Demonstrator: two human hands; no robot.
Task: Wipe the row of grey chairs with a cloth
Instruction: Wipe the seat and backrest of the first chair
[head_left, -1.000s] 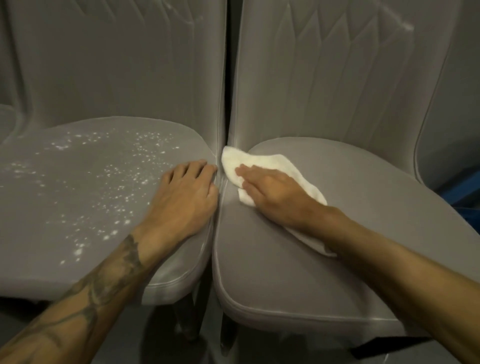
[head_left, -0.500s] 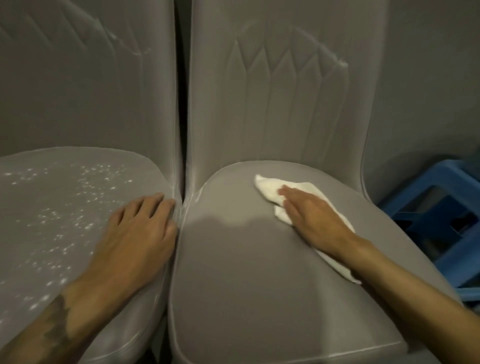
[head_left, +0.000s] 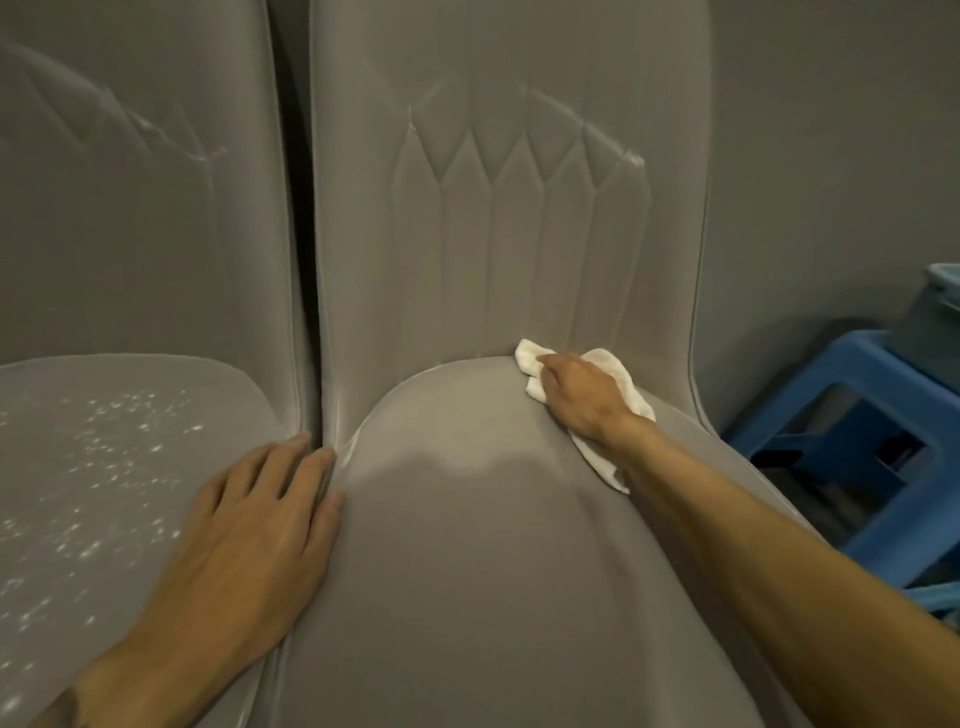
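Two grey upholstered chairs stand side by side. The right chair (head_left: 467, 545) fills the middle of the view; its seat shows a darker patch in front. My right hand (head_left: 582, 397) presses a white cloth (head_left: 613, 371) flat against the back of that seat, where it meets the backrest. The left chair (head_left: 104, 467) has white specks scattered over its seat. My left hand (head_left: 249, 540) rests flat with straight fingers on the left chair's right edge, its fingertips at the gap between the two seats.
A blue plastic stool (head_left: 852, 457) stands right of the right chair, close to its seat edge. A blue-grey container (head_left: 940, 322) sits on or behind it at the frame's right edge. A grey wall lies behind.
My right hand has slid the cloth from the seat's left front corner across to the back right of the seat. The view has shifted right; my left hand stayed on the left chair's edge.
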